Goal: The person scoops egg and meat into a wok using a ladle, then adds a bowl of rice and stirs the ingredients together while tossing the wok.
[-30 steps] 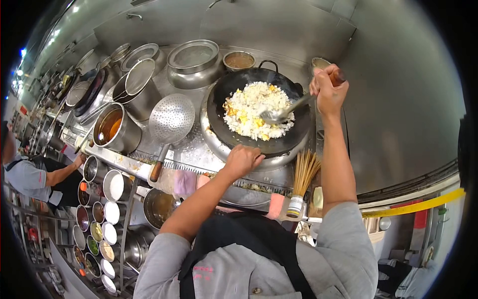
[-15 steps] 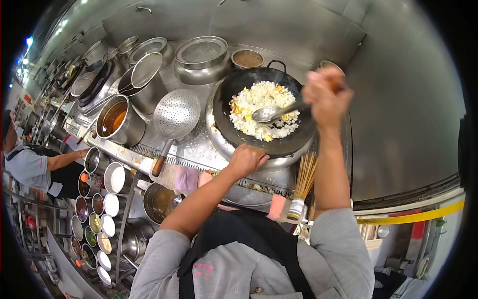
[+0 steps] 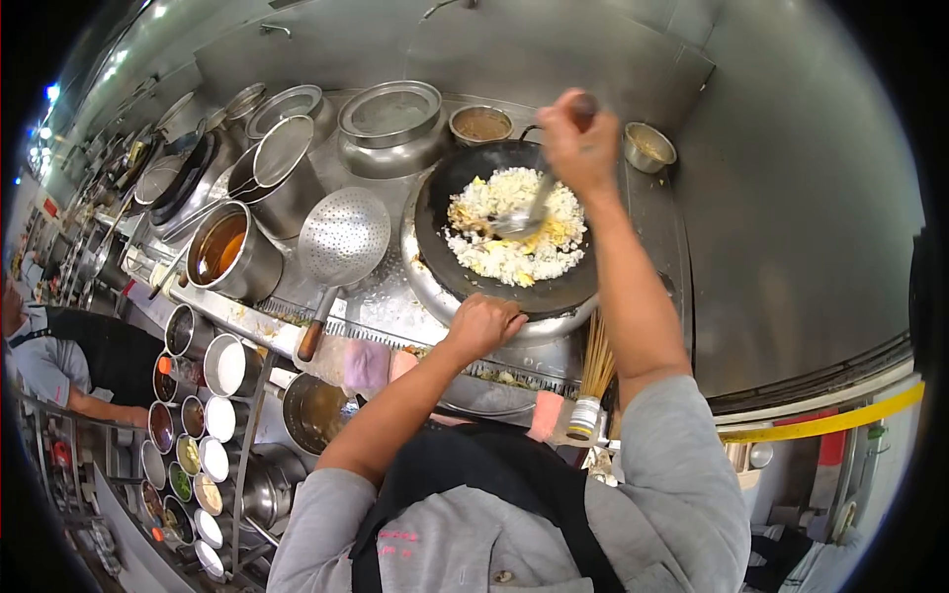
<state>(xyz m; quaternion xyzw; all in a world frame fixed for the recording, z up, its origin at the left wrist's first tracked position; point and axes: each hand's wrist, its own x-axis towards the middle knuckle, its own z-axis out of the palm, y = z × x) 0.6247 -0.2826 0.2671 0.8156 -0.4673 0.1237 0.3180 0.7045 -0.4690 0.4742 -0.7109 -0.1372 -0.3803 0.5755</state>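
A black wok (image 3: 450, 188) sits on the round burner ring, holding white rice mixed with yellow egg (image 3: 524, 262). My right hand (image 3: 581, 143) is closed around the wooden-ended handle of a metal ladle (image 3: 519, 222), raised above the wok's far right part. The ladle's bowl presses into the middle of the rice and is slightly blurred. At the wok's near rim, my left hand (image 3: 484, 324) is closed on the edge; whatever lies under its fingers is hidden.
Left of the wok lies a perforated skimmer (image 3: 344, 237), beside a pot of brown liquid (image 3: 222, 247). A bamboo brush (image 3: 593, 381) stands near the front edge. Seasoning bowls (image 3: 217, 420) fill the lower left. A co-worker (image 3: 84, 356) stands at far left.
My right hand has swung left and away from me, turning the ladle more upright in the rice. My left hand stays at the rim. The co-worker's arm has moved lower.
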